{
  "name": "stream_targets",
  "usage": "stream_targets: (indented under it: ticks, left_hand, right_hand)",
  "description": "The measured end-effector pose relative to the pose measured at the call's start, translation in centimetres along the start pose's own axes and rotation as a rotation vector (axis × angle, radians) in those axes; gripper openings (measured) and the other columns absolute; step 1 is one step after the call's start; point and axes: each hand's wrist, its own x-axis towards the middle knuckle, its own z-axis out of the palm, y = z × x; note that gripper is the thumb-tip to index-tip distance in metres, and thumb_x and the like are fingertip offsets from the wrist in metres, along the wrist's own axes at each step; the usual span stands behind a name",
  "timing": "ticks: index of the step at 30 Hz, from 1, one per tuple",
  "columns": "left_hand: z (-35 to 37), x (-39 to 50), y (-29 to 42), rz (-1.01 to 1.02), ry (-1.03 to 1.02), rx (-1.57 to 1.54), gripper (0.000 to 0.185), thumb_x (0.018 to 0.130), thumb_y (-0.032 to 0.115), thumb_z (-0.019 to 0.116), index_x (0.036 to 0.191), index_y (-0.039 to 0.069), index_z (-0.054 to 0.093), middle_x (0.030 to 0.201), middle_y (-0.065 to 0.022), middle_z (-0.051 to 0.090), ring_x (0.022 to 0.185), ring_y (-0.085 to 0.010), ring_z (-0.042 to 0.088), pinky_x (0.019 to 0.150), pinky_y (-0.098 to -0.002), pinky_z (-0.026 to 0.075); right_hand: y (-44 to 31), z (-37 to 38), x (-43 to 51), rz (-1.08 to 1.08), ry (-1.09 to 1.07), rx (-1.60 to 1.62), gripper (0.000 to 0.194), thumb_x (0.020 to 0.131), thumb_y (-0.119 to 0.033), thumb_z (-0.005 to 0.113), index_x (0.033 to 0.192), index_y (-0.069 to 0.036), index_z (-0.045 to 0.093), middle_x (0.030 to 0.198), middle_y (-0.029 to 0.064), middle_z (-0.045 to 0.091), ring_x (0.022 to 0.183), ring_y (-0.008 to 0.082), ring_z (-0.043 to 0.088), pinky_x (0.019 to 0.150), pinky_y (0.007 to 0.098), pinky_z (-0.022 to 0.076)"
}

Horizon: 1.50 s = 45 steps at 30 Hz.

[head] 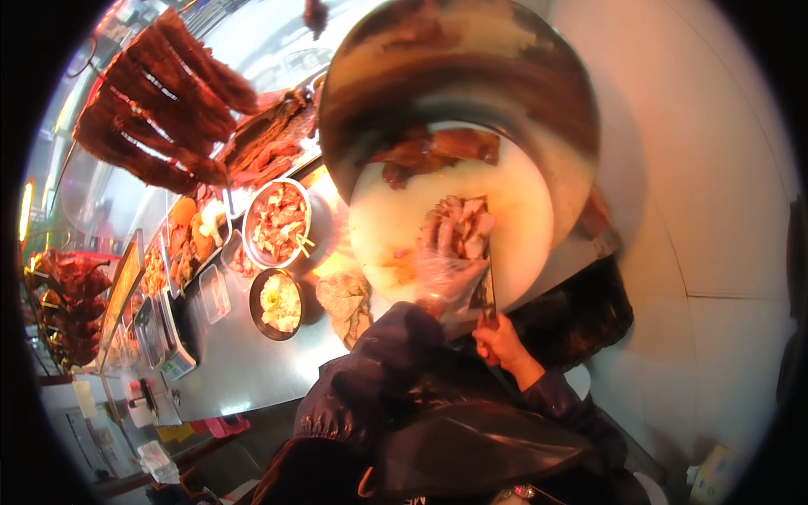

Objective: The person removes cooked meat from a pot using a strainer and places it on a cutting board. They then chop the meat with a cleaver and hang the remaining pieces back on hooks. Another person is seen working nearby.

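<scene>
My left hand (449, 273), in a clear plastic glove, presses around a heap of chopped roast meat (466, 224) on a round white chopping board (524, 252). My right hand (503, 346) is bare and wraps the handle of a cleaver (487, 287). The blade points away from me, edge-on, along the right side of the heap. Some of the meat seems to rest against or on the blade; how much is hidden. Larger pieces of glazed roast meat (464, 146) lie at the board's far edge.
A tall curved metal guard (454, 63) stands behind the board. To the left are a folded cloth (344, 303), a dark bowl of rice (279, 303), a bowl of chopped meat (276, 221) and a scale (178, 363). Roast meat strips (164, 101) hang at upper left.
</scene>
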Motion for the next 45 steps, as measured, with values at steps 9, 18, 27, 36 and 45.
stream_targets:
  ticks: [9, 18, 27, 36, 45]
  left_hand:
    - [-2.4, 0.2, 0.9, 0.326, 0.299, -0.088, 0.098, 0.059, 0.033, 0.085, 0.141, 0.014, 0.035, 0.141, -0.0219, 0.028, 0.123, -0.0446, 0.035, 0.101, -0.0519, 0.035]
    - [-19.2, 3.4, -2.0, 0.264, 0.415, -0.470, 0.086, 0.060, 0.020, 0.082, 0.135, 0.006, 0.041, 0.138, -0.0168, 0.031, 0.125, -0.0345, 0.037, 0.105, -0.0426, 0.035]
    - [-32.9, 7.6, -16.8, 0.067, 0.363, 0.143, 0.061, 0.066, 0.027, 0.077, 0.120, 0.010, 0.057, 0.126, -0.0220, 0.049, 0.111, -0.0372, 0.052, 0.094, -0.0427, 0.044]
    - [-37.9, 5.6, -23.9, -0.054, 0.312, -0.318, 0.027, 0.089, 0.007, 0.051, 0.115, 0.004, 0.052, 0.071, -0.0028, 0.053, 0.062, -0.0103, 0.052, 0.052, -0.0245, 0.041]
    - [-38.4, 5.3, -14.7, 0.207, 0.048, 0.330, 0.022, 0.084, 0.003, 0.045, 0.102, 0.000, 0.057, 0.078, -0.0158, 0.059, 0.076, -0.0315, 0.059, 0.068, -0.0381, 0.047]
  right_hand:
    - [-2.3, 4.0, -3.6, -0.182, 0.080, -0.201, 0.019, 0.081, 0.003, 0.060, 0.094, -0.003, 0.047, 0.064, 0.0042, 0.051, 0.041, 0.0132, 0.049, 0.038, 0.0256, 0.0383]
    - [-4.1, 17.2, 0.6, -0.155, -0.146, -0.382, 0.021, 0.082, -0.002, 0.062, 0.097, -0.004, 0.048, 0.067, 0.0018, 0.052, 0.045, 0.0099, 0.049, 0.039, 0.0245, 0.0378]
    - [-4.6, 29.9, 8.4, -0.142, -0.164, -0.601, 0.027, 0.081, -0.014, 0.066, 0.102, -0.002, 0.054, 0.069, 0.0005, 0.050, 0.048, 0.0096, 0.047, 0.043, 0.0249, 0.0391]
    - [-6.7, 28.1, 7.4, -0.172, 0.010, -0.687, 0.027, 0.080, -0.017, 0.068, 0.098, -0.003, 0.055, 0.067, -0.0012, 0.049, 0.048, 0.0074, 0.046, 0.043, 0.0239, 0.0370]
    - [-6.6, 23.3, 1.1, -0.253, 0.104, -0.667, 0.026, 0.080, -0.010, 0.068, 0.098, 0.002, 0.053, 0.063, 0.0007, 0.052, 0.044, 0.0076, 0.046, 0.041, 0.0239, 0.0359]
